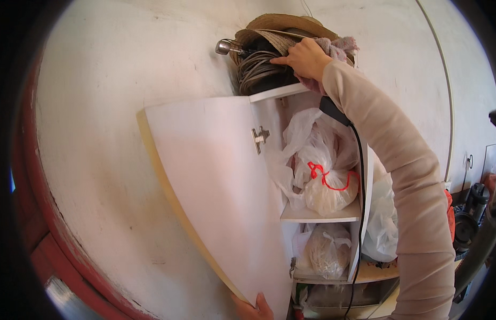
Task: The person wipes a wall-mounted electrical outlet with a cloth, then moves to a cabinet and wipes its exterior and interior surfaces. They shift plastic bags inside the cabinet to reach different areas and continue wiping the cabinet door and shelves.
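My left hand grips the lower edge of a white cabinet door, thumb on its inner face. The door stands swung out to the left. Up on the cabinet top, my right hand rests against a pinkish-grey cloth and woven straw hats. One of its fingers reaches toward a coil of thin cord or wire; the other fingers are partly hidden. Inside, clear plastic bags, one with a red tie, fill the upper shelf. Another plastic bag lies on the shelf below.
A black cable hangs down the cabinet front from a dark block. A metal-ended object juts out left of the hats. More plastic bags sit to the right of the cabinet. A red frame borders the wall at left.
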A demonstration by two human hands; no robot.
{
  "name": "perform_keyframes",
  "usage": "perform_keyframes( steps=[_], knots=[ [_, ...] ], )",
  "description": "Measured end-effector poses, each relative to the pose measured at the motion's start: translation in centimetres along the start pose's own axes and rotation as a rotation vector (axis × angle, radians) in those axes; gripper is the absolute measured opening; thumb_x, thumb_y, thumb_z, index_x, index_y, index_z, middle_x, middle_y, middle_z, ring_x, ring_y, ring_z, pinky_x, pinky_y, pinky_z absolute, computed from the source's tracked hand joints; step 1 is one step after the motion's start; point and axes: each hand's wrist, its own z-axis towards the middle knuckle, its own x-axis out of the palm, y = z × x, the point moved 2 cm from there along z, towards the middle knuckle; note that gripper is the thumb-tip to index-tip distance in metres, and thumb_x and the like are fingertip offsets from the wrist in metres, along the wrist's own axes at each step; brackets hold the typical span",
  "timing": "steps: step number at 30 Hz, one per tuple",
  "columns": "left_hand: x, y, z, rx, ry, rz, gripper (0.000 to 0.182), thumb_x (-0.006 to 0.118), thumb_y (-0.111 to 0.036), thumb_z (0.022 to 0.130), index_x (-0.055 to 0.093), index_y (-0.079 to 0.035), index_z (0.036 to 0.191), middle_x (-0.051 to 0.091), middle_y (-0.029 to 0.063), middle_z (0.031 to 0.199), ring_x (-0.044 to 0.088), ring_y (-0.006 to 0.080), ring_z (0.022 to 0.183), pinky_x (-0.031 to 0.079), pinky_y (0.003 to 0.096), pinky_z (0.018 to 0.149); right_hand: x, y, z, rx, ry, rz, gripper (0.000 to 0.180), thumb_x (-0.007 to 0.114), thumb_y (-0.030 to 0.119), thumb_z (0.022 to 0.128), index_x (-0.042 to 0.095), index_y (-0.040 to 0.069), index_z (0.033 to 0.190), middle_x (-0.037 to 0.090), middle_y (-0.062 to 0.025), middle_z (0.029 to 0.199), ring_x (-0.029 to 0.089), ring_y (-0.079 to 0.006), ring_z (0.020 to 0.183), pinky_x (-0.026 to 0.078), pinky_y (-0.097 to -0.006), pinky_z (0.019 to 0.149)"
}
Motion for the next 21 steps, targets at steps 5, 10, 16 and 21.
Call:
perform_keyframes(
  steps=[5, 10, 16, 21],
  knots=[
    [0.2, -0.1, 0.1, 0.036, -0.018, 0.140, 0.078, 0.059, -0.032, 0.095, 0.023, 0.020, 0.140, 0.032, 0.0419, 0.141, 0.033, 0.0513, 0.134, 0.027, 0.0497, 0.111, 0.9, -1.0, 0.6, 0.031, 0.035, 0.139, 0.068, 0.066, 0.028, 0.082, 0.042, 0.044, 0.144, 0.067, -0.0008, 0.080, 0.068, -0.0190, 0.075, 0.048, -0.0320, 0.063],
    [-0.6, -1.2, 0.0, -0.081, 0.092, 0.019, 0.078, 0.059, -0.033, 0.096, 0.023, 0.020, 0.140, 0.031, 0.0420, 0.141, 0.034, 0.0514, 0.133, 0.030, 0.0493, 0.110, 1.1, -1.4, 1.1, 0.043, 0.064, 0.178, 0.069, 0.066, 0.028, 0.082, 0.040, 0.044, 0.144, 0.068, -0.0033, 0.086, 0.069, -0.0218, 0.080, 0.052, -0.0344, 0.069],
    [-0.4, -1.2, -0.3, -0.065, 0.053, 0.039, 0.078, 0.059, -0.032, 0.096, 0.022, 0.020, 0.140, 0.032, 0.0417, 0.141, 0.035, 0.0511, 0.132, 0.029, 0.0484, 0.111, -0.2, -0.9, 0.5, -0.064, 0.010, 0.238, 0.069, 0.067, 0.023, 0.078, 0.046, 0.042, 0.141, 0.069, -0.0054, 0.085, 0.068, -0.0257, 0.081, 0.053, -0.0373, 0.070],
    [0.2, -0.7, -0.5, 0.017, -0.037, 0.134, 0.076, 0.058, -0.033, 0.096, 0.024, 0.020, 0.139, 0.034, 0.0410, 0.139, 0.038, 0.0506, 0.130, 0.031, 0.0487, 0.109, -2.4, -0.7, -0.2, -0.328, 0.017, 0.296, 0.066, 0.067, 0.014, 0.073, 0.056, 0.039, 0.134, 0.070, -0.0076, 0.083, 0.068, -0.0269, 0.081, 0.053, -0.0391, 0.070]
  ],
)
